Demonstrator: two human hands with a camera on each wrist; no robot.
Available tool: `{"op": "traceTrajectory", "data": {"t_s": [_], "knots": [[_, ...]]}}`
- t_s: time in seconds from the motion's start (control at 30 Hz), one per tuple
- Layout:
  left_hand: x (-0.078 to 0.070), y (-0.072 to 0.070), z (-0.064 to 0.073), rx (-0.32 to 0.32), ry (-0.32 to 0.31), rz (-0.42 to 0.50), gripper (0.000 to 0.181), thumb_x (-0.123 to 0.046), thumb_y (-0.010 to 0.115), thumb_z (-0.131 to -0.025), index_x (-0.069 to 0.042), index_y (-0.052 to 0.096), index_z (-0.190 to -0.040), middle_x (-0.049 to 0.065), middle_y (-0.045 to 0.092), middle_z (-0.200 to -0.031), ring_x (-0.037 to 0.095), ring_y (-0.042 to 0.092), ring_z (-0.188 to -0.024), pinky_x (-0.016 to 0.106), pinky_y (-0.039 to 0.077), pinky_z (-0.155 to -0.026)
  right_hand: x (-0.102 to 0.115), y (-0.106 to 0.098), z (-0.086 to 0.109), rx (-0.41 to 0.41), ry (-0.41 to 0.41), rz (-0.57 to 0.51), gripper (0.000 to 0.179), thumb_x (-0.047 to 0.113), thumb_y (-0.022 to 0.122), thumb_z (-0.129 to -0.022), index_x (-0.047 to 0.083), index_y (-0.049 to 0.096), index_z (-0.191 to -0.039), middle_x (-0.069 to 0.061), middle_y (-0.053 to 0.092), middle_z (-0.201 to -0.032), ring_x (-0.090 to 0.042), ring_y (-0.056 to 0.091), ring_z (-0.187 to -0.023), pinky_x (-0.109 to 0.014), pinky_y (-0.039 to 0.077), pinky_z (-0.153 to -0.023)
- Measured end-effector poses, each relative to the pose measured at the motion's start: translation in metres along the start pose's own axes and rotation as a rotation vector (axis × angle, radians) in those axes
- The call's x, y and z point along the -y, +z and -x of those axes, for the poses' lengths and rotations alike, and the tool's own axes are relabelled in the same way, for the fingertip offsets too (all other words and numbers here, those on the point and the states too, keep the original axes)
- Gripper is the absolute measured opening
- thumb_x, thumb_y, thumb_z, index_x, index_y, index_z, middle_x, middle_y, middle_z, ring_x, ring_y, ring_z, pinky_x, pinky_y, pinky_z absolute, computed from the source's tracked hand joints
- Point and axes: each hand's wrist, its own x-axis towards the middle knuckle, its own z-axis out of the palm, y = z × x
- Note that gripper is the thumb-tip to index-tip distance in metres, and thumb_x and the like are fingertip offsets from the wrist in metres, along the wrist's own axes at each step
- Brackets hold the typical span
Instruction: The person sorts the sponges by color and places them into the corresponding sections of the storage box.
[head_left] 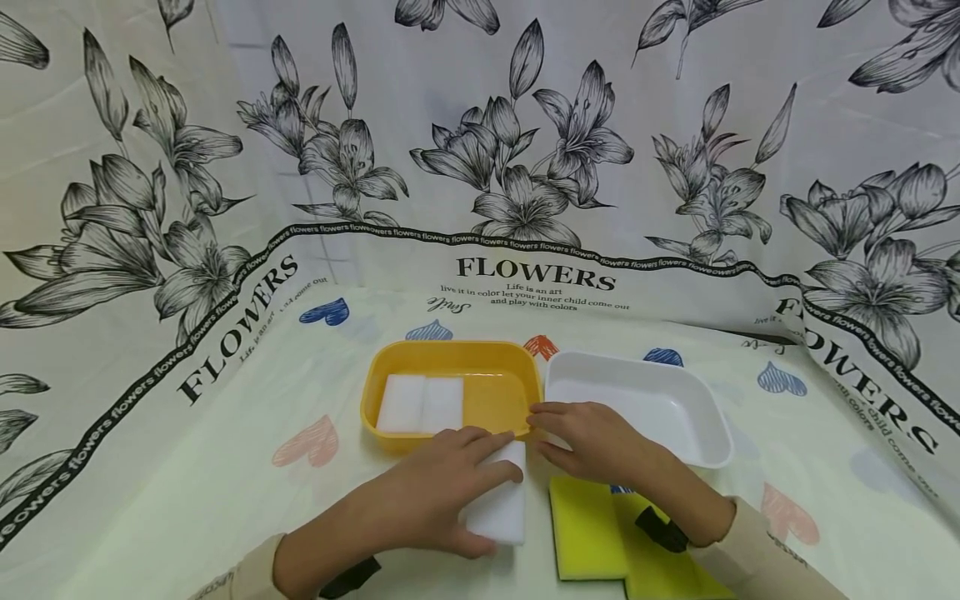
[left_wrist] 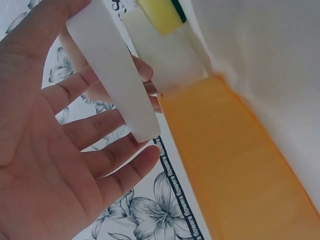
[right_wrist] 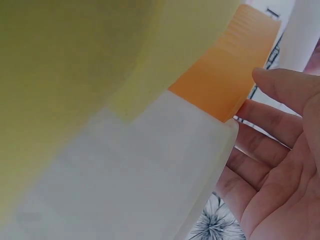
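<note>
My left hand (head_left: 431, 483) grips a white sponge block (head_left: 506, 512) between thumb and fingers, just in front of the yellow tray (head_left: 495, 400). In the left wrist view the sponge (left_wrist: 115, 70) stands slanted between the thumb and the fingertips. Two white sponges (head_left: 405, 404) lie side by side in the left part of that tray. My right hand (head_left: 600, 442) reaches to the yellow tray's front right corner, its fingers loosely extended and touching the rim. The right wrist view shows the thumb apart from the fingers, with nothing between them.
A white tray (head_left: 637, 400) stands directly right of the yellow one, partly behind my right hand. Several yellow sponges (head_left: 588, 533) lie on the table in front of it, partly under my right forearm. A flower-printed cloth (head_left: 525, 183) hangs behind the table.
</note>
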Motion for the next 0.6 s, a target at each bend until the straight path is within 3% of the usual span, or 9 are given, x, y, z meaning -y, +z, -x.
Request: {"op": "traceTrajectory", "data": {"t_s": [0.33,0.6], "knots": [[0.009,-0.002,-0.003,0.029,-0.102,-0.019,0.065,-0.058,0.075,-0.083,-0.030,0.054,-0.138,0.005,0.039,-0.157,0.026,0.040,-0.139,0.046,0.035,-0.113,0.000,0.001,-0.001,0.022,0.015,-0.001,0.033,0.022,0.073,-0.093,0.006,0.071,-0.122,-0.012,0.067,-0.128,-0.025,0.069,-0.106,-0.039,0.057,-0.087],[0.013,0.001,-0.003,0.011,-0.083,-0.025,0.065,-0.057,0.073,-0.085,-0.028,0.053,-0.139,0.007,0.039,-0.157,0.029,0.038,-0.142,0.047,0.035,-0.113,0.001,0.000,-0.001,0.023,0.014,0.004,0.034,0.022,0.073,-0.093,0.005,0.071,-0.122,-0.012,0.067,-0.127,-0.025,0.069,-0.106,-0.039,0.057,-0.086]]}}
